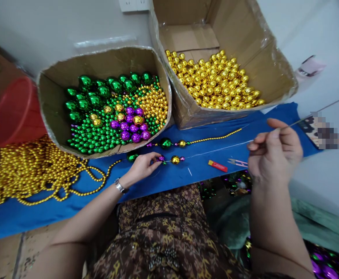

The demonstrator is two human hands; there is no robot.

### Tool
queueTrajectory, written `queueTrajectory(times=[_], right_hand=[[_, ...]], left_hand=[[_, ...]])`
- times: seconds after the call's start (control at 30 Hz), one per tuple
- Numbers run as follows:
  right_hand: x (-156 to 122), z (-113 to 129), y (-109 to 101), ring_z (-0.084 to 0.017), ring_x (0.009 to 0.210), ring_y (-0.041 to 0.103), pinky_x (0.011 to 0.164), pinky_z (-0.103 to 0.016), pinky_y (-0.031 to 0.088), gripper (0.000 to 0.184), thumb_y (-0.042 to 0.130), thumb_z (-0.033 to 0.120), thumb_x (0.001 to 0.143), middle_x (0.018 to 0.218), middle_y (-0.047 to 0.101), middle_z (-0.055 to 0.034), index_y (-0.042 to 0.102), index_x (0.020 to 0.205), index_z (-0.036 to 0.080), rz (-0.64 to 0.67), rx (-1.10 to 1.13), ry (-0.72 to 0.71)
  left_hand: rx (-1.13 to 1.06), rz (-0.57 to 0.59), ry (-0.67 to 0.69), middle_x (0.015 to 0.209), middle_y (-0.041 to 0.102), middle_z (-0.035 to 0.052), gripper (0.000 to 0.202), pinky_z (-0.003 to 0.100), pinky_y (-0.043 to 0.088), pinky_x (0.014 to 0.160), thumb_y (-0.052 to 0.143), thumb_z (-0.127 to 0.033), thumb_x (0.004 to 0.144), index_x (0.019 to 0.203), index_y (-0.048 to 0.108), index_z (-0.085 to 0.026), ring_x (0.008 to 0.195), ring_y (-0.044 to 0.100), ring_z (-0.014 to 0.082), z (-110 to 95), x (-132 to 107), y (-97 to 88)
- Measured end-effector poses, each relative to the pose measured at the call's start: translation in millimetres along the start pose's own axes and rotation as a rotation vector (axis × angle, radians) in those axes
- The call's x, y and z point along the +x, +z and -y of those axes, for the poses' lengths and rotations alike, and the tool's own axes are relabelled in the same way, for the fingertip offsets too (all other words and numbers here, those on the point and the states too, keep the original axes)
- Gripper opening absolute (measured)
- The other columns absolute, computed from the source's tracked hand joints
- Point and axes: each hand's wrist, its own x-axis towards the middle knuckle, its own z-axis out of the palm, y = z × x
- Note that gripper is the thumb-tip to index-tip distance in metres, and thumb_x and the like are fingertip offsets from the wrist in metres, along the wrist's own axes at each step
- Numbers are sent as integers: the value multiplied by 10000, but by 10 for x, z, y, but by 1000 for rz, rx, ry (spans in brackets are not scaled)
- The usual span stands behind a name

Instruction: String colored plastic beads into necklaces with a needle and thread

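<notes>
On the blue cloth (169, 178), my left hand (143, 166) pinches a beaded string beside a small purple bead (161, 158). A large green bead (132, 156) is at its back, and a gold bead (175, 159) sits further right on the string. White thread (216, 148) runs from these beads towards my right hand (275, 151). That hand is raised, its thumb and forefinger closed on a thin strand (317, 113) that stretches to the upper right. Behind lies a second strand with a green bead (166, 143), a gold bead and a small gold bead chain (216, 137).
A cardboard box (100, 153) holds green, purple and gold beads; another box (204, 120) holds gold ones. Gold bead chains (38, 170) pile up at left beneath a red tub (12, 112). A red-yellow lighter (217, 166) and pink-handled thread snips (237, 162) lie near the front edge.
</notes>
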Motion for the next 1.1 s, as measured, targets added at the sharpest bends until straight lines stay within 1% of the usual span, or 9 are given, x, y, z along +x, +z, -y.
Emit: queueTrajectory(times=[0.17, 0.27, 0.4, 0.53, 0.63, 0.73, 0.9, 1.0, 1.1], right_hand=[[115, 239, -21, -54, 383, 449, 343, -171, 367, 233, 717, 327, 745, 522, 574, 67, 653, 900, 165, -41, 7, -138], [123, 287, -29, -54, 379, 458, 334, -170, 364, 196, 688, 288, 781, 537, 589, 59, 651, 922, 157, -32, 21, -184], [91, 296, -13, -57, 386, 475, 344, -178, 377, 208, 693, 280, 781, 544, 596, 49, 647, 929, 141, -14, 48, -173], [78, 326, 12, -57, 367, 448, 345, -190, 367, 239, 712, 313, 747, 528, 582, 69, 639, 914, 158, -39, 22, -156], [81, 350, 19, -60, 370, 450, 350, -196, 361, 238, 699, 298, 756, 524, 568, 61, 623, 921, 144, -74, -6, -135], [64, 330, 20, -62, 386, 461, 358, -194, 366, 251, 698, 306, 767, 527, 560, 52, 624, 929, 129, -70, -11, -111], [-63, 188, 48, -59, 409, 485, 382, -183, 377, 263, 704, 322, 782, 550, 578, 43, 667, 966, 138, 30, 12, -37], [-176, 102, 75, -61, 449, 509, 414, -185, 382, 237, 666, 330, 825, 586, 594, 38, 682, 1003, 173, 125, -42, 48], [-269, 52, 86, -63, 486, 527, 458, -194, 417, 240, 648, 346, 846, 627, 606, 38, 686, 1032, 200, 221, -102, 109]], left_hand=[[187, -57, 147, 861, 649, 56, 247, 280, 464, 705, 526, -372, 914, 955, 690, -193, 788, 613, 174, -76, -96, -144], [28, -88, 166, 878, 641, 56, 241, 283, 473, 731, 549, -387, 899, 866, 688, -193, 819, 610, 170, -76, -104, -154], [-332, -77, 121, 1073, 663, 92, 245, 289, 487, 747, 564, -383, 884, 796, 635, -165, 893, 630, 178, -61, -86, -117], [-379, -79, 96, 1081, 677, 96, 235, 299, 480, 789, 538, -364, 894, 788, 598, -163, 917, 635, 184, -48, -101, -123], [-235, -158, 89, 978, 688, 73, 225, 272, 468, 748, 508, -347, 905, 795, 592, -169, 846, 630, 164, 26, -159, -204], [128, -217, 39, 826, 675, 49, 199, 265, 437, 654, 481, -307, 898, 813, 607, -179, 718, 607, 161, 183, -275, -331], [811, -124, 10, 757, 640, 103, 177, 338, 403, 611, 490, -219, 826, 740, 636, -167, 756, 601, 260, 436, -520, -474], [971, -63, -20, 799, 640, 143, 182, 397, 410, 643, 478, -165, 809, 734, 642, -150, 821, 588, 315, 468, -604, -487], [961, -84, -63, 858, 645, 163, 204, 422, 424, 667, 457, -144, 826, 813, 661, -144, 854, 576, 326, 389, -622, -449]])
